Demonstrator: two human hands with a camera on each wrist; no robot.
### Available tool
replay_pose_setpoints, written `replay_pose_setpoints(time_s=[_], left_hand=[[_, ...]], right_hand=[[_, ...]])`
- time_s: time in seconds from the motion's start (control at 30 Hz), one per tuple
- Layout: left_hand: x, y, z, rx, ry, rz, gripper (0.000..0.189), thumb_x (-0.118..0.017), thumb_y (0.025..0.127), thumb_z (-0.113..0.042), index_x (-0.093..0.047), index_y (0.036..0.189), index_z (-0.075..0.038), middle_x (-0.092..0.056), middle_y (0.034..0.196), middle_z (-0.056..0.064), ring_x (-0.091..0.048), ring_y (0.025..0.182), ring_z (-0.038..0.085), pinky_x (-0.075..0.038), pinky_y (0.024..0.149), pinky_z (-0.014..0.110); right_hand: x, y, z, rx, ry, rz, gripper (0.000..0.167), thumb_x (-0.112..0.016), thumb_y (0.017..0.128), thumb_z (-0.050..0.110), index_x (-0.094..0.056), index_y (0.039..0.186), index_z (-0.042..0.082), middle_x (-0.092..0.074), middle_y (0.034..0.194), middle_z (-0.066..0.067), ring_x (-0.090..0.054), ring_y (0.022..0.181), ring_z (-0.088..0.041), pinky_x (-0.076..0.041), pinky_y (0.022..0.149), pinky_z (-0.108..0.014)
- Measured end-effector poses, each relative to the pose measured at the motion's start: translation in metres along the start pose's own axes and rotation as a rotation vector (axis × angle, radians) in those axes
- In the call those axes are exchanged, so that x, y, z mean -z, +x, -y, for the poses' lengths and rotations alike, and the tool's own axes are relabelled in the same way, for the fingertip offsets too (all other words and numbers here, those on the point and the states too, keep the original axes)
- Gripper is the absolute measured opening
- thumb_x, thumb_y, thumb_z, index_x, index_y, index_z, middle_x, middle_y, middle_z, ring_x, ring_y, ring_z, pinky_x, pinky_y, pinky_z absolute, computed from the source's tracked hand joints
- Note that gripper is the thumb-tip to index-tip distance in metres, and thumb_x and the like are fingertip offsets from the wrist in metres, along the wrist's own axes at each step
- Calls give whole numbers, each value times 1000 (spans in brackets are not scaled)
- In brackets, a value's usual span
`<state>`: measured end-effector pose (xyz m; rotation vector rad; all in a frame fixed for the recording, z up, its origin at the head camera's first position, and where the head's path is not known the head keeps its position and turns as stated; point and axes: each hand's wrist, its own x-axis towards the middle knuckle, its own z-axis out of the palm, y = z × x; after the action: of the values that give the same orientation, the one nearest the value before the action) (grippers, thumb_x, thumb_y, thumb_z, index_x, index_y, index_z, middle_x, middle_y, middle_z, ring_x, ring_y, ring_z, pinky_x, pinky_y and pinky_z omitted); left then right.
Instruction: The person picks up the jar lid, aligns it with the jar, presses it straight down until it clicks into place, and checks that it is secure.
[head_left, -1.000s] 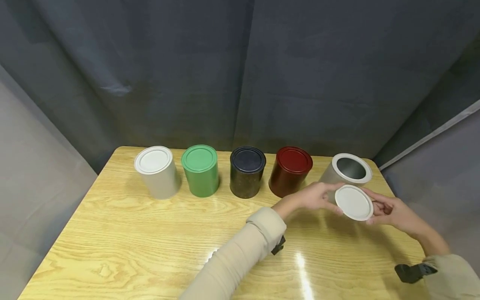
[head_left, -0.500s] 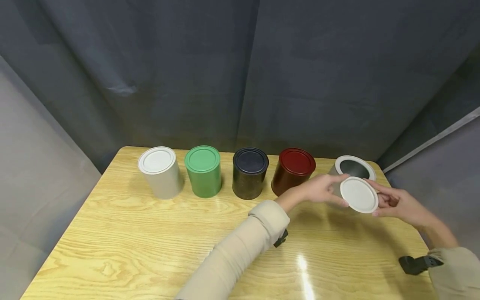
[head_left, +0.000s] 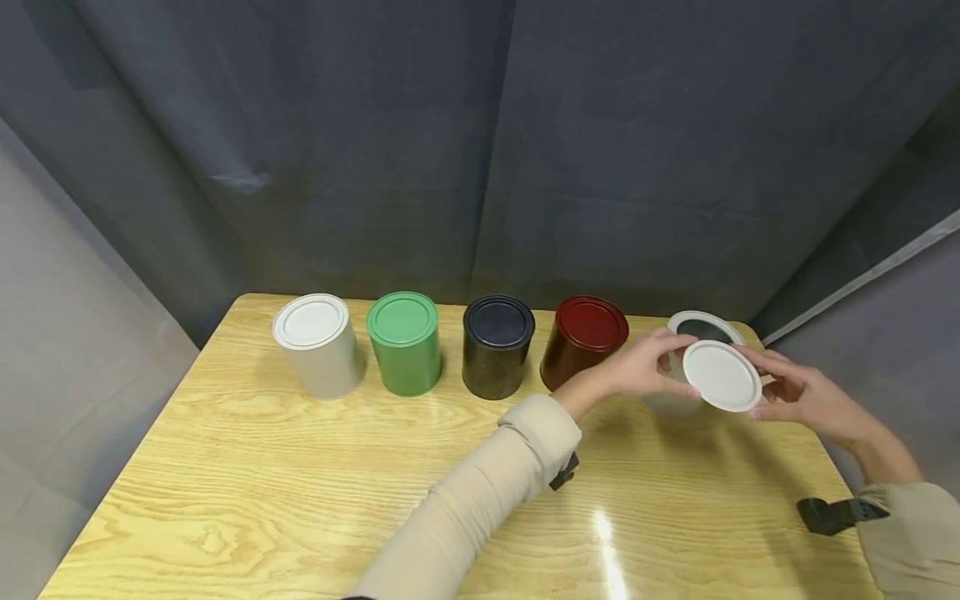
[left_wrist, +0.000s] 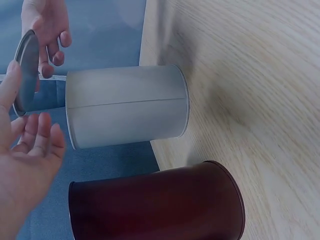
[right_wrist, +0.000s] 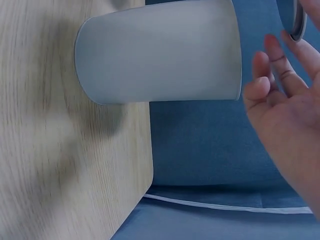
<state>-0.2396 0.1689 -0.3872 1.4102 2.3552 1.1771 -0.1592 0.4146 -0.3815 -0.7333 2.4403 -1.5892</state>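
Observation:
A round white lid (head_left: 722, 376) is pinched at opposite edges by both hands. My left hand (head_left: 643, 367) has its left edge between thumb and index finger; my right hand (head_left: 806, 402) grips the right edge. The lid is held tilted, in front of and above an uncovered pale grey can (head_left: 672, 403) with a white rim. In the left wrist view the lid (left_wrist: 27, 75) is seen edge-on, apart from the can's (left_wrist: 127, 106) top. The right wrist view shows only a corner of the lid (right_wrist: 295, 20) beside the fingers. Most of the can's opening is hidden in the head view.
Left of the uncovered can stand lidded cans in a row: dark red (head_left: 588, 337), black (head_left: 497, 346), green (head_left: 405, 342) and white (head_left: 318, 346). They stand near the back edge of the wooden table (head_left: 300, 492), with a dark curtain (head_left: 480, 150) behind.
Both hands have carried the lid slightly up and away from the person, closer to the uncovered can's top. The lid now covers part of the view of its opening. The other cans stand still.

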Motion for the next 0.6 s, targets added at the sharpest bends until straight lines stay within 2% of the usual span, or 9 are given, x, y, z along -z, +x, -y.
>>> replay_pose_setpoints(time_s=[0.13,0.3,0.6], left_hand=[[0,0,-1,-14,-34,-64,64,-77,74,-22,-49,129,-5,-51,110,2,-49,87,0,-37,76,5],[1,-1,-2,-7,-17,-114,63,-75,76,-24,-49,130,-5,-51,118,5,-51,98,6,-36,79,7],[5,3,0,19,-3,-128,69,-76,74,-27,-46,133,-6,-47,126,5,-44,112,6,-28,90,8]], right_hand=[[1,2,1,6,10,-29,77,-55,73,-26,-26,140,-4,-42,126,3,-56,84,-10,-48,65,-21],[2,6,2,51,17,-57,75,-56,71,-27,-27,138,-9,-43,120,-3,-53,90,-7,-46,69,-18],[-1,14,-3,120,123,-96,73,-52,71,-30,-27,137,-11,-44,123,-3,-51,92,-7,-44,71,-16]])
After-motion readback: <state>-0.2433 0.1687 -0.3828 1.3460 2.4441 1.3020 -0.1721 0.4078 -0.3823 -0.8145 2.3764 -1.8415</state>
